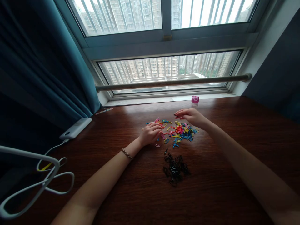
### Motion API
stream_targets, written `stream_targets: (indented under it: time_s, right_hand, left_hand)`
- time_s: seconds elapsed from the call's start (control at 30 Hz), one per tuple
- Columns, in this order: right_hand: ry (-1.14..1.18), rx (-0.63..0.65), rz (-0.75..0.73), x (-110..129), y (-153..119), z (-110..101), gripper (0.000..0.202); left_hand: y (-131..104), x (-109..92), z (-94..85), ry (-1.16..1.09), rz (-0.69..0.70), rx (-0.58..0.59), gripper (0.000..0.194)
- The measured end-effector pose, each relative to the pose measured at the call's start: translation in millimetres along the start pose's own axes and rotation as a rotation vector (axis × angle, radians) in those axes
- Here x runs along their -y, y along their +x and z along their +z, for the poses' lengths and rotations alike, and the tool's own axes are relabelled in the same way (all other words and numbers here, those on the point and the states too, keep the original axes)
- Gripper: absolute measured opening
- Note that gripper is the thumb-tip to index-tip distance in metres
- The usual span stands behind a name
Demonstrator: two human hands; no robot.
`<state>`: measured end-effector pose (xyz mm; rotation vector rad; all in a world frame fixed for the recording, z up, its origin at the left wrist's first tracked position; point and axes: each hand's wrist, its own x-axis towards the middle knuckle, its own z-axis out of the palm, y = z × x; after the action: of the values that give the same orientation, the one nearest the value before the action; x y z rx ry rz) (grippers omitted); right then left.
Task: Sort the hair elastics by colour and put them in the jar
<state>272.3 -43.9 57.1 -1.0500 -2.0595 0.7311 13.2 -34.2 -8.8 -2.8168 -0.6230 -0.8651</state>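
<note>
A loose pile of small coloured plastic safety-pin-shaped clips (181, 130), in pink, red, yellow and blue, lies spread on the brown table. My left hand (151, 133) rests palm down at the pile's left edge, fingers laid out over a few clips, gripping none that I can see. Above the pile's far side, my right hand (189, 116) is raised, its fingertips pinched on a small dark piece that looks like a black clip (174, 115). Nearer to me is a separate heap of black clips (175, 168), with a single one just beyond it.
A small container with a pink lid (195, 99) stands near the table's far edge. To the left are a white power bank (76, 128), its white cable (58, 184) and a blue curtain (47, 62). A metal rail (173, 83) crosses the window behind.
</note>
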Motion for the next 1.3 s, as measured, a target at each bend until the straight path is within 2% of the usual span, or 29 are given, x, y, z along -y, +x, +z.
stream_targets:
  time_s: [0.13,0.2,0.23,0.37,0.53,0.63,0.73,0.83,0.93,1.07,1.2,1.3]
  right_hand:
    - [0.165,0.41,-0.104,57,-46,19,0.029]
    - [0.142,0.505,-0.158,69,-69,37,0.03]
    - [0.109,0.507,-0.195,70,-77,45,0.03]
    - [-0.058,0.271,-0.2,56,-84,73,0.031]
    - [-0.276,0.309,-0.314,42,-83,88,0.026]
    - [-0.328,0.312,-0.348,45,-88,87,0.024]
    - [-0.275,0.291,-0.344,47,-86,78,0.025]
    - [-0.217,0.171,-0.279,45,-77,66,0.026]
    - [-0.186,0.043,-0.196,41,-74,56,0.03]
    - [-0.201,0.059,-0.193,36,-83,53,0.029]
    - [-0.218,0.116,-0.236,32,-89,59,0.027]
    - [-0.223,0.141,-0.254,29,-88,63,0.026]
  left_hand:
    - [0,-1,3.1,0.028,-0.037,-0.043,0.019]
    - [1,-3,5.3,0.06,-0.07,-0.071,0.02]
    - [2,-4,6.3,0.074,-0.083,-0.081,0.022]
    - [4,-6,7.4,0.102,-0.108,-0.107,0.025]
    - [6,-5,6.8,0.093,-0.12,-0.084,0.018]
    - [19,-8,10.5,0.057,-0.119,-0.032,0.016]
    - [44,-10,21.4,-0.006,-0.129,0.009,0.017]
    - [71,-9,38.9,-0.075,-0.183,0.035,0.019]
    - [86,-3,55.9,-0.149,-0.23,0.09,0.017]
    - [84,4,64.3,-0.197,-0.307,0.151,0.012]
    - [75,11,58.3,-0.244,-0.387,0.181,0.011]
    - [72,18,53.0,-0.31,-0.467,0.228,0.02]
